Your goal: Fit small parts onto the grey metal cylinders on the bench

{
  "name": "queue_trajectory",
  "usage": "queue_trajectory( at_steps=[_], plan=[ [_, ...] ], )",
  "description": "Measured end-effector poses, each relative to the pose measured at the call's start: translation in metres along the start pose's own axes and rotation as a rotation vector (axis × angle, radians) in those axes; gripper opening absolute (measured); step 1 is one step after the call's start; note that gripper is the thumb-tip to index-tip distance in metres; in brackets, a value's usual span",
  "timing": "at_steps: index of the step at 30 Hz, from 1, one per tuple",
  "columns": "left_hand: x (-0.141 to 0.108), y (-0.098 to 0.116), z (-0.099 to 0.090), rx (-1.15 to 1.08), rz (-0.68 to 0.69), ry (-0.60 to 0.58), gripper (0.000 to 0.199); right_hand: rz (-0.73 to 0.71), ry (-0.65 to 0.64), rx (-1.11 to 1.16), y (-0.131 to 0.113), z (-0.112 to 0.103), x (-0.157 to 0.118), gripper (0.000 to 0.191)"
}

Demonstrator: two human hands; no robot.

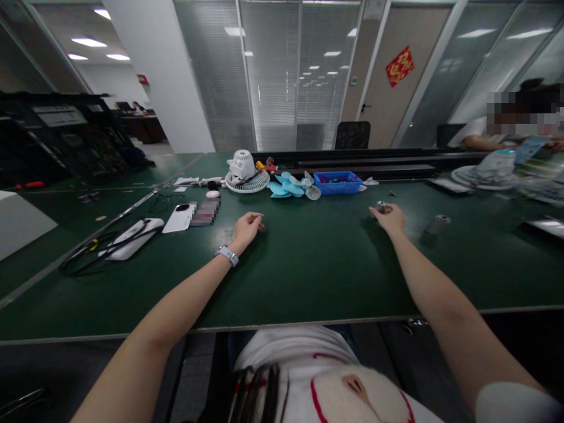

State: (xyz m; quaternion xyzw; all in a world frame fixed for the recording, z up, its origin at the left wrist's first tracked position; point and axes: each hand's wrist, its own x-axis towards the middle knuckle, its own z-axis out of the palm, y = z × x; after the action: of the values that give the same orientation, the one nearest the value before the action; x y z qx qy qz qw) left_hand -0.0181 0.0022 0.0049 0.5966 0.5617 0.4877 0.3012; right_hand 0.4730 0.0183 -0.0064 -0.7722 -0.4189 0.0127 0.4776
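My right hand [390,218] is closed around a small grey metal cylinder [381,206], whose top shows between thumb and fingers just above the green table. To the right of that hand, a second grey cylinder [437,224] lies tilted on the tabletop; its exact kind is too small to tell. My left hand [248,228], with a watch [227,255] on the wrist, rests near the table's middle. Its fingers are loosely bent and slightly apart, and nothing shows in them.
Along the back stand a white fan part on a round grille [247,180], light-blue fan blades [288,187] and a blue tray [337,183]. Phones [179,218] and a cabled white device [132,239] lie left. Another person [484,132] sits at the far right.
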Motion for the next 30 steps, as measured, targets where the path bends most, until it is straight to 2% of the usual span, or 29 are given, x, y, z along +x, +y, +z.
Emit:
queue_trajectory(
  at_steps=[4,6,8,10,12,14,16,18,21,24,30],
  plan=[
    [0.0,-0.001,0.0,0.006,0.008,-0.002,0.027,0.011,0.003,-0.033,-0.016,-0.002,-0.008,0.049],
    [0.0,-0.002,0.001,0.007,0.017,-0.003,0.028,-0.026,-0.004,-0.008,-0.034,0.003,-0.02,0.048],
    [0.0,-0.003,0.001,0.015,0.027,-0.007,0.029,-0.086,-0.056,0.075,-0.06,0.014,-0.043,0.048],
    [-0.001,-0.001,0.0,0.036,0.033,-0.011,0.029,-0.166,-0.188,0.225,-0.089,0.029,-0.079,0.046],
    [-0.004,0.002,0.0,0.063,0.039,-0.019,0.03,-0.278,-0.428,0.42,-0.117,0.043,-0.122,0.044],
    [-0.007,0.006,0.0,0.078,0.054,-0.033,0.032,-0.351,-0.595,0.542,-0.14,0.053,-0.162,0.043],
    [-0.011,0.012,0.001,0.066,0.107,-0.066,0.035,-0.389,-0.693,0.587,-0.154,0.058,-0.193,0.041],
    [-0.017,0.02,0.004,0.035,0.19,-0.118,0.038,-0.43,-0.747,0.591,-0.161,0.058,-0.212,0.04],
    [-0.028,0.033,0.01,0.039,0.307,-0.226,0.043,-0.499,-0.786,0.585,-0.162,0.055,-0.22,0.038],
    [-0.038,0.044,0.015,0.127,0.393,-0.312,0.039,-0.524,-0.801,0.586,-0.159,0.055,-0.219,0.036],
    [-0.041,0.054,0.02,0.212,0.44,-0.262,0.026,-0.539,-0.788,0.56,-0.158,0.057,-0.219,0.039]
  ],
)
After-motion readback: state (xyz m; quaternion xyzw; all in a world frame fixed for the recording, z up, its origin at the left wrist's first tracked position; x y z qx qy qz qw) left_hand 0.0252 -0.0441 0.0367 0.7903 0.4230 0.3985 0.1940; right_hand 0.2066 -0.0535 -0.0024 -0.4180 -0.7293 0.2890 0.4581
